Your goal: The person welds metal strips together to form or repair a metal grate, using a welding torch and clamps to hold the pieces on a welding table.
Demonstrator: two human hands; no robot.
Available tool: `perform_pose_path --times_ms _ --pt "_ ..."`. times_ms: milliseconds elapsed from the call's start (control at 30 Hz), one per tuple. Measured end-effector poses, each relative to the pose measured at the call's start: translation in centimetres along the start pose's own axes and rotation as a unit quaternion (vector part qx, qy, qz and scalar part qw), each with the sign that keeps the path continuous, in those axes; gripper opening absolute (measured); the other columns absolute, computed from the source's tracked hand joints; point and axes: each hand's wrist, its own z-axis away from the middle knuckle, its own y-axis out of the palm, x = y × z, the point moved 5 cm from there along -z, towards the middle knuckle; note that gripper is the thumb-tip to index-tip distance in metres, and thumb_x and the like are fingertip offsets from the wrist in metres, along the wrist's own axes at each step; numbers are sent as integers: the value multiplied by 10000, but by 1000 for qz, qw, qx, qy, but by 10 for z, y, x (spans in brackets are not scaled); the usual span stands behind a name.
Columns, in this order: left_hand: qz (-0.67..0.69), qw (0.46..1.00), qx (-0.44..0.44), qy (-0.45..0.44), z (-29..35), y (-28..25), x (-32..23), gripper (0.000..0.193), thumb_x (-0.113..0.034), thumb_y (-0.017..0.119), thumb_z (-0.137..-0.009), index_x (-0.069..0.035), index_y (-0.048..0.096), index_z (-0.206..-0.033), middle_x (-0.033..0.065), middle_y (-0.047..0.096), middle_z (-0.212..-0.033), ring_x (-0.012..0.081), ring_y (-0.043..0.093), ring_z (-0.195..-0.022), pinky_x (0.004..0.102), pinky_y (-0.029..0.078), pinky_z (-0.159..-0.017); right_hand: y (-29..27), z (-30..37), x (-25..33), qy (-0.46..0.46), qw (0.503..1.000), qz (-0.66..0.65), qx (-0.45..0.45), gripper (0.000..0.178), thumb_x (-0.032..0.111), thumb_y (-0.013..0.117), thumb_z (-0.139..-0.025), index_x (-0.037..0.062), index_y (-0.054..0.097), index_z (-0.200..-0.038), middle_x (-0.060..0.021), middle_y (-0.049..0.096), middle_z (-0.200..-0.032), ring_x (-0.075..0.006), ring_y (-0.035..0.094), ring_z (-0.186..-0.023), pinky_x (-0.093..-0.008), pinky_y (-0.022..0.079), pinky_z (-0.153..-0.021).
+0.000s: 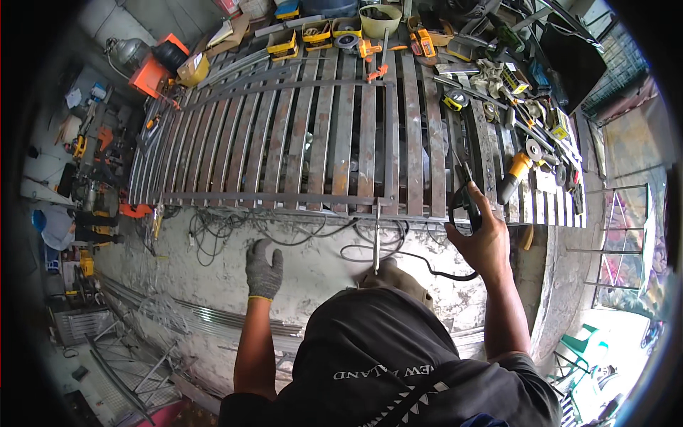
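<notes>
Bare, my right hand [482, 238] is closed around a black, loop-handled tool [464, 213] with a narrow tip pointing away over the slatted bench. Its exact kind is unclear. A grey glove with a yellow cuff covers my left hand [264, 269], which hangs empty short of the bench's near edge, thumb apart from the fingers. Flat steel bars form a frame [284, 198] on the metal slats [324, 142]. At its near right corner a bar clamp [377, 231] hangs down toward me, and an orange clamp [376, 71] sits at the far right corner.
An angle grinder [518, 171], a tape measure [455, 99] and loose tools lie on the bench's right end. Yellow bins [282, 45] line the back. Black cables [327, 233] trail along the floor below the near edge. A person [60, 229] is at far left.
</notes>
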Motion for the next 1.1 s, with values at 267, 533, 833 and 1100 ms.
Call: perform_pose_path --times_ms 267,533,833,1100 --pt "90 984 152 21 -51 27 -18 418 -213 753 -970 -40 663 -1340 209 702 -1259 354 728 -1061 422 600 -905 26 1 -7 38 999 -16 -24 882 246 908 -790 154 524 -1579 -193 789 -1205 -413 783 -1009 -479 639 -853" --pt "115 935 306 136 -216 99 -41 341 -215 726 -995 -56 716 -1296 159 789 -1095 290 781 -922 399 616 -822 81 84 -16 159 983 35 -84 930 205 938 -752 55 512 -1566 -171 789 -1165 -384 782 -1006 -449 637 -857" --pt "254 792 381 404 -384 221 -148 258 -164 719 -980 -51 762 -1208 154 786 -1033 271 762 -855 383 612 -786 123 165 119 454 863 -98 -198 892 16 932 -754 6 492 -1530 -128 745 -1177 -186 713 -1076 -328 570 -935" --pt "435 617 575 317 -413 283 -198 397 -264 696 -1043 33 713 -1306 153 782 -1084 186 741 -838 344 614 -745 141 -91 170 313 892 -243 -217 948 123 981 -769 10 493 -1575 -140 769 -1220 -114 728 -954 -261 577 -780"
